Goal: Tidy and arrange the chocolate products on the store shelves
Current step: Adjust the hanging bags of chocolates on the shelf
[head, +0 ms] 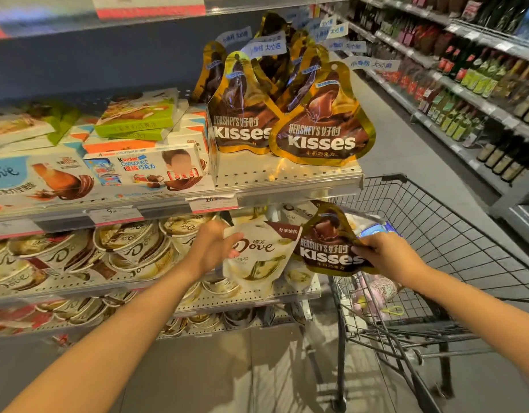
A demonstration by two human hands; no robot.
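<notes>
My right hand (379, 253) grips a gold and brown Hershey's Kisses bag (328, 242) by its right edge, in front of the lower shelf's right end. My left hand (211, 248) holds the left edge of a white Dove pouch (257, 260) that stands on that lower shelf (197, 299). The two bags overlap slightly. On the upper shelf (287, 180), several more Kisses bags (323, 126) stand upright at the right end. Kinder chocolate boxes (150, 168) and a Dove box (34, 180) lie to their left.
Round Dove tubs (132, 248) crowd the lower shelf's left part and the shelf below. A wire shopping cart (421, 263) with a few items stands right of the shelf end. Bottle shelves (480, 84) line the aisle's far side. Price tags (212, 204) hang on the shelf edges.
</notes>
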